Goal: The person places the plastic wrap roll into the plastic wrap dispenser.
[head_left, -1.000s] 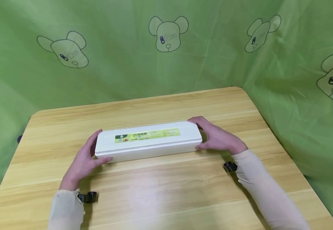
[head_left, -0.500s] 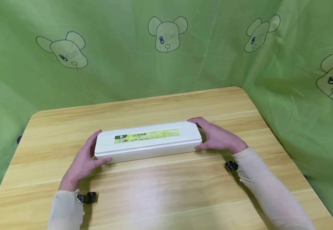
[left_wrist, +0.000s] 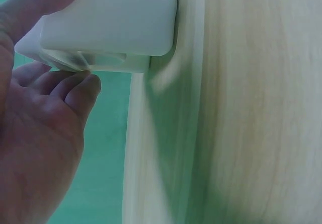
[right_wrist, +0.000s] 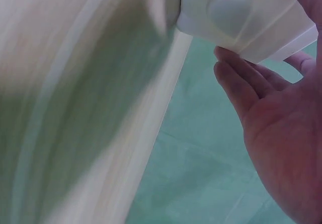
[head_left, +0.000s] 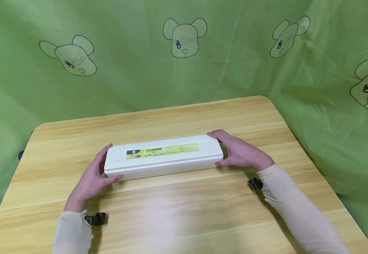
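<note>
A long white plastic wrap box point(head_left: 164, 162) lies crosswise on the wooden table, its lid closed and a yellow-green label point(head_left: 161, 151) on top. At its left end my left hand point(head_left: 91, 178) holds it, thumb on the front side and fingers around the far corner. My right hand point(head_left: 241, 151) grips the opposite end the same way, thumb near the front corner. The left wrist view shows the box end point(left_wrist: 110, 20) between thumb and fingers. In the right wrist view, fingertips touch the end wall, which has a round recess point(right_wrist: 229, 10).
The wooden table point(head_left: 177, 218) has rounded far corners. Green cloth point(head_left: 133, 70) printed with bear outlines hangs behind it and along both sides. Each wrist carries a small black camera mount, such as the left one point(head_left: 95, 219). A small dark object point(head_left: 20, 154) shows past the left edge.
</note>
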{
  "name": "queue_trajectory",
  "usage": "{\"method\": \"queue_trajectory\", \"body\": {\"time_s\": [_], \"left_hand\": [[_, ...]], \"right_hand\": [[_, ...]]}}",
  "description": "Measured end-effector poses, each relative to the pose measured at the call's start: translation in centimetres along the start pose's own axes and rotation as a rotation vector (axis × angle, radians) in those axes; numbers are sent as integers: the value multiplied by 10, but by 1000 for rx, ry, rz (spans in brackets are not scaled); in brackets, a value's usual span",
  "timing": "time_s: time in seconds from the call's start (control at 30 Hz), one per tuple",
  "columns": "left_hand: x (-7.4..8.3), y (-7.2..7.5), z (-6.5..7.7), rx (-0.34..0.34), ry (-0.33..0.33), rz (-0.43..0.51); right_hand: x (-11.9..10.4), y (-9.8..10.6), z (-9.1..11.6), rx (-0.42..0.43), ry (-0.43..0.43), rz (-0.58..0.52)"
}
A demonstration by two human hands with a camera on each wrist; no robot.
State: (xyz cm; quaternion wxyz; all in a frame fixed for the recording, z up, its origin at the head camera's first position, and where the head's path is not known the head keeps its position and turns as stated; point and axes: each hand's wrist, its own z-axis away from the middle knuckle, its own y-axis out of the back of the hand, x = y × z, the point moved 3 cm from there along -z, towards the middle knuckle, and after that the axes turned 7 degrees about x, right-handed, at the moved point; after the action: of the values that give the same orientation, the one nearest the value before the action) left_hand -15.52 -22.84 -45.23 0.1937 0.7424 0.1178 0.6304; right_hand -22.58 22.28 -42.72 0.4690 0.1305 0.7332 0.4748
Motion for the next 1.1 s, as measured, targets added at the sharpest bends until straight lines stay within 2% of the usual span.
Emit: {"method": "queue_trajectory", "body": {"time_s": [0.2,0.5,0.87,1.1], "left_hand": [[-1,-1,1,0,9,17],[-1,1,0,-15,14,11],[-1,-2,1,-12,22,-23],[0,-1,2,-6,23,-17]], "right_hand": [[2,1,1,-27,-46,-35],[12,1,1,-29,-91,-164],[8,2,-1,1,12,-51],[5,1,-1,-8,8,-28]]}}
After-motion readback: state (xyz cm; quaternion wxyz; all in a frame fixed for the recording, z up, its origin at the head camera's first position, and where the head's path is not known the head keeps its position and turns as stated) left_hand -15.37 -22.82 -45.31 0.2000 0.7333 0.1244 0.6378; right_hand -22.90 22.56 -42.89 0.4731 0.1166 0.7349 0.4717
